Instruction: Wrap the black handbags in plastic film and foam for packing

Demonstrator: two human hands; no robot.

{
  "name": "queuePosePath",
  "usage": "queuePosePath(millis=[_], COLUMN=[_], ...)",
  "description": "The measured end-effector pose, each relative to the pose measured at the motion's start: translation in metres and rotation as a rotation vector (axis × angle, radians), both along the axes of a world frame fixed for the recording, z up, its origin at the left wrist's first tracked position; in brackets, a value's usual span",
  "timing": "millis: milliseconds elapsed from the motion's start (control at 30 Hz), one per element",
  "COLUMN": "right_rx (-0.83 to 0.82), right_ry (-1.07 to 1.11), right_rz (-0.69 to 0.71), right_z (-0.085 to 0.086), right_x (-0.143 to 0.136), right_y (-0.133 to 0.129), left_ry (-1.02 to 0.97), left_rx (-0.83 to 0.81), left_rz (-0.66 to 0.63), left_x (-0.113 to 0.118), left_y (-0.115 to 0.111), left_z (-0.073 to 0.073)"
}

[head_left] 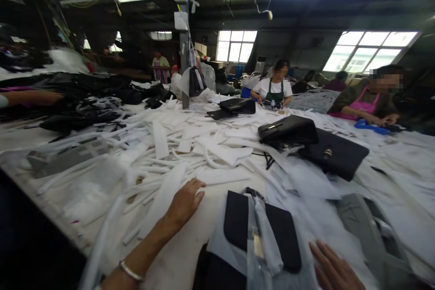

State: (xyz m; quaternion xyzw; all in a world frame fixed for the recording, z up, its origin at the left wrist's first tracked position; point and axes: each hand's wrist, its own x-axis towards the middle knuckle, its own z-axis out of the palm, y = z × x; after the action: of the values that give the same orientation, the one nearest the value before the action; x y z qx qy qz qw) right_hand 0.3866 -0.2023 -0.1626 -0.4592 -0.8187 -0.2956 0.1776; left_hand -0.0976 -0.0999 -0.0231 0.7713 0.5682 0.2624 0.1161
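In front of me lies a black handbag [280, 231], its flap partly covered by translucent wrapping. A wrapped strap or handle [267, 235] with a pale tag [258, 245] runs down its middle. My left hand [185, 204], a bangle [131, 272] on its wrist, is over the table left of the bag. Its thumb is apart from its fingers, and the fingertips are beside a white foam sheet [222, 176]; contact is unclear. Close to the bag's right side, my right hand [335, 267] has its fingers stretched out and holds nothing.
White foam strips [170, 163] and sheets cover the table. More black bags [335, 152] lie ahead to the right, and a grey wrapped bag [370, 235] at the right. Two people [277, 88] work across the table; another person's arm [30, 98] reaches in at the left.
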Motion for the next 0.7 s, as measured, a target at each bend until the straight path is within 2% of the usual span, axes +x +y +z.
queuePosePath(millis=[133, 233, 333, 500, 700], right_rx=[-0.152, -0.255, -0.295, -0.303, -0.32], right_ry=[0.133, 0.197, 0.217, 0.232, 0.253], right_rz=[-0.235, -0.295, -0.307, -0.307, -0.301], right_z=[0.016, 0.024, 0.027, 0.028, 0.027], right_x=[-0.02, -0.028, -0.029, -0.029, -0.028], right_y=[-0.008, -0.012, -0.014, -0.013, -0.012], left_ry=[0.384, 0.444, 0.476, 0.509, 0.425], left_rx=[0.223, 0.212, 0.179, 0.15, 0.064], left_rz=[-0.061, -0.1, -0.091, -0.087, -0.029], left_x=[0.018, 0.028, 0.031, 0.027, 0.006], left_y=[0.061, 0.101, 0.123, 0.127, 0.104], left_z=[-0.005, -0.012, -0.015, -0.003, 0.012])
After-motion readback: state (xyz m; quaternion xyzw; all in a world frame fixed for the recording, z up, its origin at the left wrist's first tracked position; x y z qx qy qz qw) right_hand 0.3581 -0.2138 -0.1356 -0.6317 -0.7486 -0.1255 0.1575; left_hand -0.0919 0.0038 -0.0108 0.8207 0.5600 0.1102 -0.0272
